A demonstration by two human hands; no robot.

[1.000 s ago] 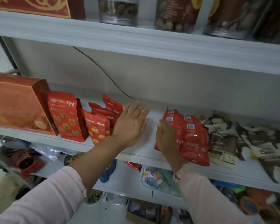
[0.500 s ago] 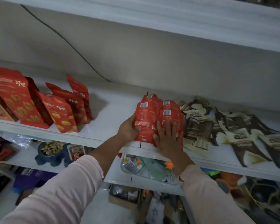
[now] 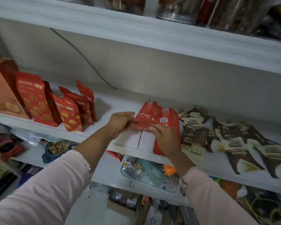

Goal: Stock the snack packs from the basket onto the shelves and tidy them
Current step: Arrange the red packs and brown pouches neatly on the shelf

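A red snack pack (image 3: 147,116) is tilted up off the white middle shelf (image 3: 131,141), its back side toward me. My left hand (image 3: 120,122) pinches its lower left edge and my right hand (image 3: 164,135) holds its lower right corner. Beside it, another red pack (image 3: 169,120) with a barcode lies flat, partly under my right hand. Several red packs (image 3: 68,113) with yellow print stand upright further left on the same shelf. No basket is in view.
An orange box (image 3: 0,93) stands at the shelf's far left. Brown and cream pouches (image 3: 230,140) lie flat to the right. Jars (image 3: 177,8) fill the upper shelf. Below are a clear tub (image 3: 146,172) of small items and a bowl of nuts (image 3: 57,148).
My left hand left the standing packs and came right to the lying red packs. Both hands have taken hold of the left one and lifted its near end off the shelf.
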